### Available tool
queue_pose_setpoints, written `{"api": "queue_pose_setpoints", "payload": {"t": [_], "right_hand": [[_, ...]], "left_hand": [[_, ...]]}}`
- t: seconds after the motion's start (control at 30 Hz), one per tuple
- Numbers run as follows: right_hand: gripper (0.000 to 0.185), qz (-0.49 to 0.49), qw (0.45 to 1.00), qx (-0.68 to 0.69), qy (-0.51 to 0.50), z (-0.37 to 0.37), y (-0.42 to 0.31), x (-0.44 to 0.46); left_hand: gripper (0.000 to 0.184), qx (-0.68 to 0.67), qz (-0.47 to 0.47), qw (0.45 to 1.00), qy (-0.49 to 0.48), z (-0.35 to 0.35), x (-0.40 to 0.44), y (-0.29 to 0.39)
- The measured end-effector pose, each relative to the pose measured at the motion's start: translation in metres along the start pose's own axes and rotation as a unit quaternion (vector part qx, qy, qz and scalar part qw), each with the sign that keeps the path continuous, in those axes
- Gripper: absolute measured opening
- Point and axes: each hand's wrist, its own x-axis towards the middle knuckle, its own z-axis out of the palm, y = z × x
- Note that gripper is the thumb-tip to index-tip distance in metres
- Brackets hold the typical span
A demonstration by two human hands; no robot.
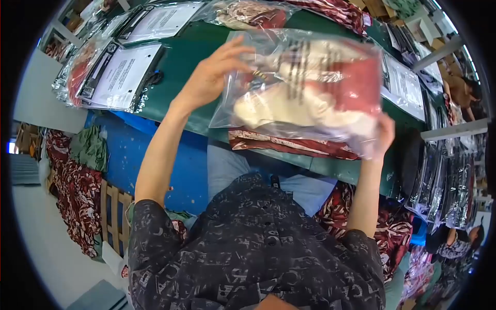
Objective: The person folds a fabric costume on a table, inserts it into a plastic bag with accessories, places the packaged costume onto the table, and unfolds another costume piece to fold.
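A clear plastic bag [305,88] with black print holds a folded cream and red garment [356,85]. It is raised above the green table in front of me, slightly blurred. My right hand [383,135] grips the bag's lower right corner, its fingers partly hidden behind the plastic. At the bag's left end my left hand [213,75] has its fingers stretched out over the edge; whether they press on the plastic I cannot tell. Under the bag, a folded dark red and cream patterned cloth [289,144] lies at the table's near edge.
On the green table [181,67] lie stacks of printed bags [121,72] at left and more at right [405,85]. Another bagged garment [248,14] lies at the back. Patterned cloth [77,191] hangs beside a wooden pallet [114,212]. Other people [462,93] are at the right.
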Motion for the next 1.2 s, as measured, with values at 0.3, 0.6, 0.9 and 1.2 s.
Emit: {"api": "queue_pose_setpoints", "payload": {"t": [0.3, 0.6, 0.9, 1.2], "right_hand": [[0.041, -0.214, 0.71, -0.662, 0.113, 0.059, 0.002, -0.013], [0.054, -0.314, 0.344, -0.839, -0.281, 0.15, 0.149, 0.105], [0.064, -0.063, 0.418, -0.841, -0.338, 0.112, 0.197, 0.136], [0.055, -0.101, 0.459, -0.803, -0.368, 0.088, 0.201, 0.135]], "left_hand": [[0.037, -0.03, -0.09, 0.99, -0.101, 0.017, -0.02, 0.03], [0.027, 0.05, -0.25, 0.966, -0.033, 0.066, -0.034, 0.068], [0.053, 0.233, -0.307, 0.922, 0.022, 0.102, -0.043, 0.053], [0.062, 0.177, -0.331, 0.926, 0.051, 0.131, -0.058, 0.049]]}}
